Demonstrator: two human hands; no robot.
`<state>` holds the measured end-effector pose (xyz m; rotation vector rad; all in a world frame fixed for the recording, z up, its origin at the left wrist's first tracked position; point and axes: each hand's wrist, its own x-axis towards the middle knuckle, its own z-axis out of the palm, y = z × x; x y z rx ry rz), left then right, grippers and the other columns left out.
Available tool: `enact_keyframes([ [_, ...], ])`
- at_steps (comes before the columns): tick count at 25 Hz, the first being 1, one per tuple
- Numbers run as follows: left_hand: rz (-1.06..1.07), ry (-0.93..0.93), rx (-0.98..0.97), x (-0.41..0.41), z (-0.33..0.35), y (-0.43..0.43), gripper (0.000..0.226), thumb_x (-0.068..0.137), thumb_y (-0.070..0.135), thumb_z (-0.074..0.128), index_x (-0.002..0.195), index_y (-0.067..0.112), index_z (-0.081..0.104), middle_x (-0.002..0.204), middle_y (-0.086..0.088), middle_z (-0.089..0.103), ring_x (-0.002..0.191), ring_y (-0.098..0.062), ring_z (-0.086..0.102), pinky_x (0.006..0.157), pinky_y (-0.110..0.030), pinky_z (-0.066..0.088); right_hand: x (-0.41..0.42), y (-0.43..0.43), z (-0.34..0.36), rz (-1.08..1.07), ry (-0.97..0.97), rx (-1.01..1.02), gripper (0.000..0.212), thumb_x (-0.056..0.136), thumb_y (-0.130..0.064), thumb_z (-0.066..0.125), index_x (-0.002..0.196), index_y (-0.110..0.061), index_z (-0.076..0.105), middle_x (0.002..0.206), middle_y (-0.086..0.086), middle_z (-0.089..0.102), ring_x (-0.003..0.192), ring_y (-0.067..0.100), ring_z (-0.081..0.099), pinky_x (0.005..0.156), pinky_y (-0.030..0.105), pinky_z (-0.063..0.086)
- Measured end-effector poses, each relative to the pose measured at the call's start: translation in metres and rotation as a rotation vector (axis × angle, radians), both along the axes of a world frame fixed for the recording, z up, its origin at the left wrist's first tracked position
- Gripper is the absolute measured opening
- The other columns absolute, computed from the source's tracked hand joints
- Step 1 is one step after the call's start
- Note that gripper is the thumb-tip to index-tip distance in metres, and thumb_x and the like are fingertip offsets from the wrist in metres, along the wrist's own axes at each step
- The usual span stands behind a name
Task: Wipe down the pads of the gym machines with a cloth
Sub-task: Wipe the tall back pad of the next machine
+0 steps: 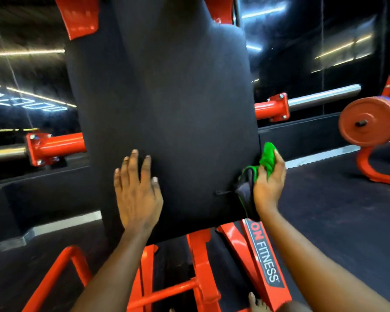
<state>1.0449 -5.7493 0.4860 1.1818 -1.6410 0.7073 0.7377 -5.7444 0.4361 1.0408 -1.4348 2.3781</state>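
The left hand (136,190) is lying flat with straight fingers on the black pad (167,104) while the right hand (269,183) is gripping a green cloth (267,157) against the pad's right edge, above the orange frame (198,251).

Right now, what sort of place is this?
Most likely a gym: a big black pad on an orange machine frame labelled FITNESS, plus an orange weight plate at right.

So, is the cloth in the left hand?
No, the right hand grips the green cloth; the left hand rests flat on the pad.
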Motion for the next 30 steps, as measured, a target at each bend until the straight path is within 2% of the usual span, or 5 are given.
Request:
enact_keyframes([
  [7, -0.003, -0.207, 0.097, -0.07, 0.019, -0.019, 0.073, 0.097, 0.052, 0.047, 0.16, 0.033, 0.015, 0.169, -0.006, -0.004, 0.155, -0.033, -0.006, 0.124, -0.055, 0.009, -0.033, 0.001, -0.047, 0.624, -0.256, 0.13, 0.039, 0.099, 0.003, 0.045, 0.129, -0.014, 0.064, 0.093, 0.014, 0.072, 0.079, 0.018, 0.07, 0.084, 0.038, 0.057],
  [10, 0.027, -0.204, 0.077, -0.075, 0.012, -0.022, 0.077, 0.096, 0.051, 0.05, 0.161, 0.03, 0.014, 0.168, -0.009, -0.007, 0.154, -0.035, -0.008, 0.123, -0.058, 0.009, -0.038, 0.008, -0.079, 0.686, -0.393, 0.175, 0.035, 0.099, 0.006, 0.043, 0.114, -0.013, 0.069, 0.108, 0.006, 0.073, 0.105, 0.021, 0.069, 0.091, 0.03, 0.054],
  [15, 0.04, -0.185, 0.076, -0.077, 0.01, -0.024, 0.078, 0.097, 0.05, 0.051, 0.161, 0.029, 0.012, 0.168, -0.009, -0.011, 0.154, -0.033, -0.013, 0.123, -0.059, 0.009, -0.072, -0.052, 0.026, 0.539, -0.167, 0.268, 0.027, 0.084, -0.029, 0.054, 0.095, -0.032, 0.078, 0.1, 0.006, 0.077, 0.1, 0.036, 0.071, 0.096, 0.06, 0.052],
  [22, 0.035, -0.163, 0.067, -0.082, 0.006, -0.027, 0.079, 0.097, 0.049, 0.05, 0.161, 0.028, 0.009, 0.167, -0.009, -0.015, 0.153, -0.032, -0.016, 0.123, -0.059, 0.006, -0.046, -0.028, 0.033, 0.594, -0.161, 0.124, 0.031, 0.099, -0.012, 0.048, 0.112, -0.025, 0.072, 0.112, 0.001, 0.075, 0.107, 0.02, 0.069, 0.095, 0.033, 0.053],
  [30, 0.008, -0.167, 0.048, -0.068, 0.029, -0.021, 0.059, 0.1, 0.046, 0.037, 0.157, 0.035, 0.026, 0.167, -0.003, 0.008, 0.153, -0.03, 0.006, 0.118, -0.062, 0.017, -0.049, -0.015, 0.026, 0.25, -0.222, 0.48, 0.032, 0.093, -0.035, 0.053, 0.118, -0.033, 0.072, 0.126, 0.007, 0.069, 0.119, 0.034, 0.059, 0.106, 0.045, 0.044],
])
